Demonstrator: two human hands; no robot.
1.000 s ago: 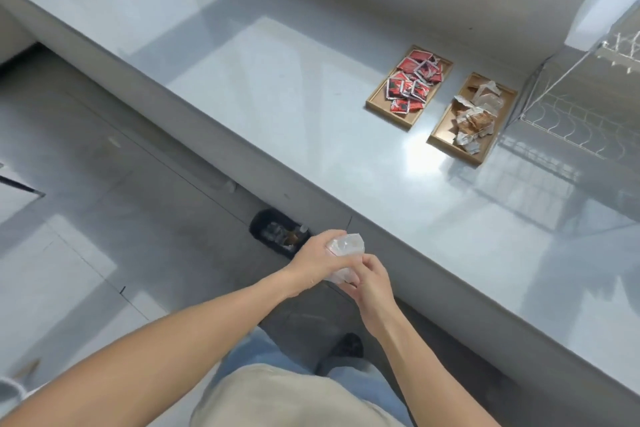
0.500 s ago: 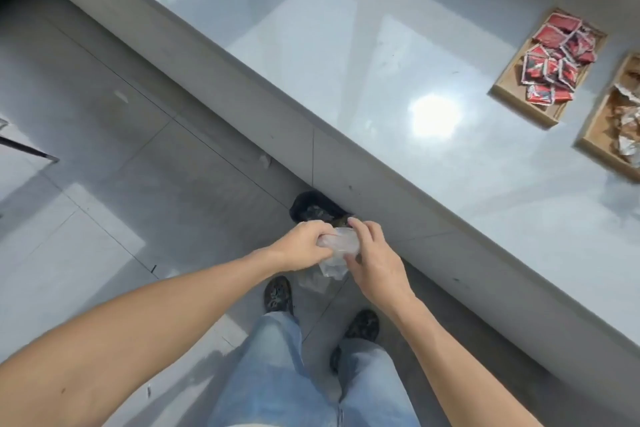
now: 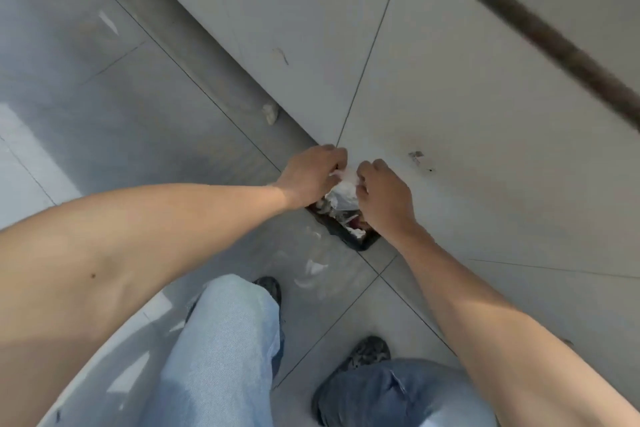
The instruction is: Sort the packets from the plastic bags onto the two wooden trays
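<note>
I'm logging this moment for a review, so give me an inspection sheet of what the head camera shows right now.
Surface: grey tiled floor beside a pale cabinet front; countertop out of view.
Job's things: crumpled clear plastic bag pinched between both hands; trays and packets not in view.
Clutter: dark bin holding scraps below the hands; clear plastic on the floor; small white lump by the cabinet base.
Grippers: left hand and right hand both closed on the bag.
Cables: nothing seen.
Surroundings: jeans, dark shoes.

Bare forearms, light-blue jeans (image 3: 225,350), dark shoes (image 3: 367,354).
</note>
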